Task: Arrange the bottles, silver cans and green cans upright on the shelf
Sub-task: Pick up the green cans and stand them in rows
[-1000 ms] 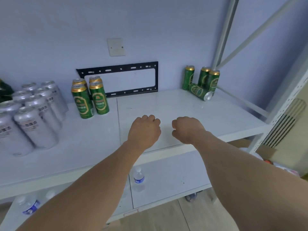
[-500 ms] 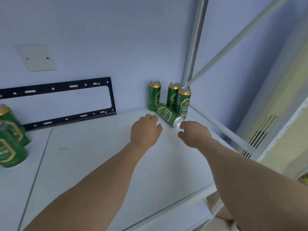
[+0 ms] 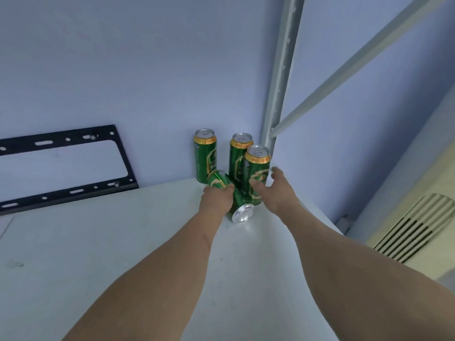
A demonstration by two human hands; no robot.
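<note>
Three green cans stand upright in the shelf's back right corner: one at the left (image 3: 205, 156), one behind (image 3: 239, 153), one in front (image 3: 257, 173). A fourth green can (image 3: 240, 210) lies on its side before them, silver bottom toward me. My left hand (image 3: 216, 200) grips the lying can from above, fingers curled over its body. My right hand (image 3: 275, 190) reaches around the front upright can, thumb at its left and fingers spread at its right, not closed on it.
The white shelf board (image 3: 123, 242) stretches left and toward me. A black metal bracket (image 3: 66, 168) hangs on the wall at the left. A grey shelf post (image 3: 278, 94) and diagonal brace (image 3: 357, 65) close the right corner. A vented unit (image 3: 413, 232) stands beyond the shelf.
The view swung right to the corner. Both hands moved forward to the cans. My left hand came down onto the lying can; my right hand opened around the front upright can.
</note>
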